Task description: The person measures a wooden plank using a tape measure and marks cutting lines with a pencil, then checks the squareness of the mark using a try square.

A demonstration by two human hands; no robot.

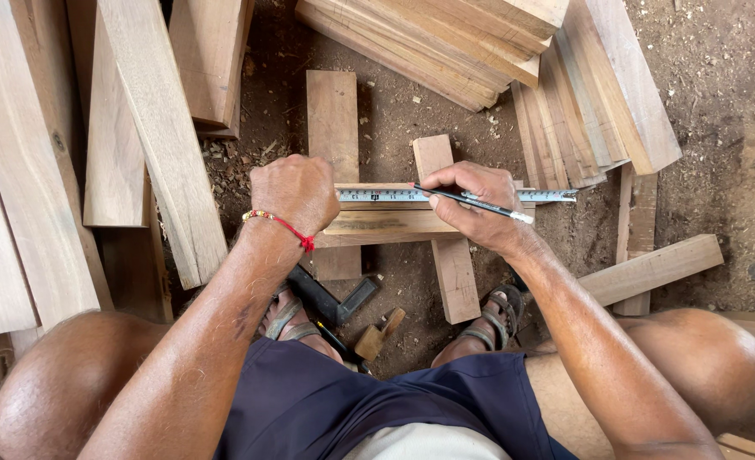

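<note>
The tape measure (458,196) lies stretched along a short plank (386,223) that rests across two upright-lying wood blocks (333,128) on the dirt floor (718,51). Your right hand (471,209) pinches a dark pencil (480,204), its tip touching the tape. Your left hand (295,194) is curled closed over the tape's left end, pressing down on the plank. A black square (331,298) lies by your sandalled feet, and stacked boards (514,51) lie beyond.
</note>
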